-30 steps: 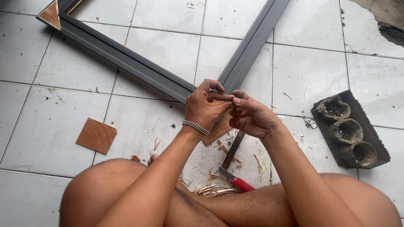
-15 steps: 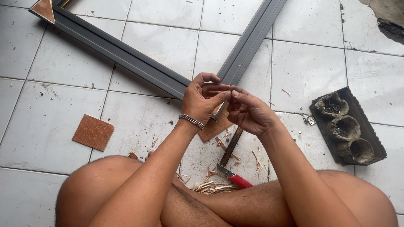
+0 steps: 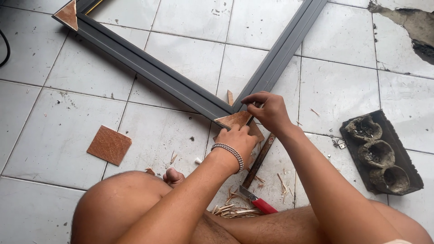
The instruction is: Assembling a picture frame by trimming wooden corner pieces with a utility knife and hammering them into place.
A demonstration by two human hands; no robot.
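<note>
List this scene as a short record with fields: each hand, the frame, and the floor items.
left hand: presses a triangular brown board piece at the frame's corner
right hand: fingers pinched just above that piece
frame: dark grey, flat on white tiles
floor items: square brown board piece, red-handled tool, wood shavings, dark block with three hollows

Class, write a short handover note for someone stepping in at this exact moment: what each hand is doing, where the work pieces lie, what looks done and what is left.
Left hand presses a triangular brown corner piece onto the near corner of the dark frame.
Right hand pinches something small at that corner; what it holds cannot be told.
Far corner triangle already sits in place.
A square brown offcut lies to the left, a hammer and a red-handled knife among shavings near the knees.
Left: the near piece does not look fixed yet.
</note>
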